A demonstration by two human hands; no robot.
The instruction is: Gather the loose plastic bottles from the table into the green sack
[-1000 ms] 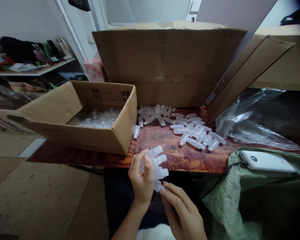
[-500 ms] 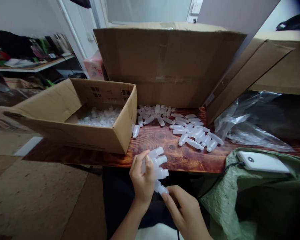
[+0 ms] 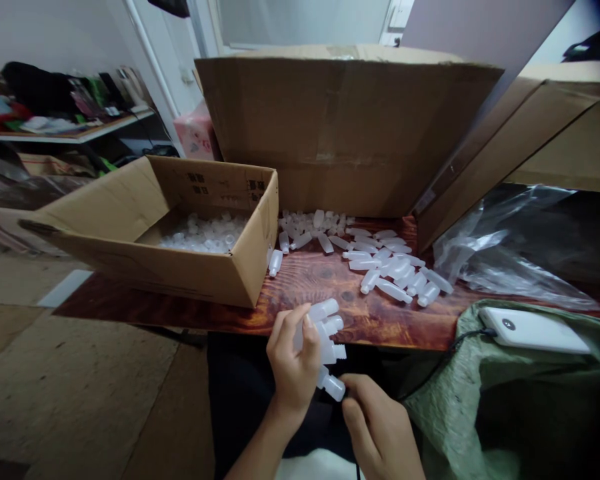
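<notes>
My left hand (image 3: 295, 357) is closed around several translucent plastic bottles, fanned out with their necks pointing right. The lowest bottle carries a smooth frosted cap (image 3: 335, 388); on the bottle above it, a bare threaded neck (image 3: 339, 352) shows. Right beside the lowest cap is my right hand (image 3: 377, 423), its fingers curled with thumb and index finger apart. The cap shows in front of the fingertips, and the hand seems to hold nothing. Farther back on the wooden table (image 3: 320, 280) lies a pile of similar bottles (image 3: 395, 268).
At left, an open cardboard box (image 3: 190, 273) contains many small translucent caps (image 3: 205, 235). More small pieces (image 3: 317, 220) lie before a large carton (image 3: 350, 127). Clear plastic film (image 3: 500, 247) and a white power bank (image 3: 535, 329) on a green woven sack (image 3: 460, 393) are to the right.
My right thumb and finger have come off the lowest bottle's cap, leaving it in fuller view. My left hand and its bottles appear slightly farther right, as does the whole scene.
</notes>
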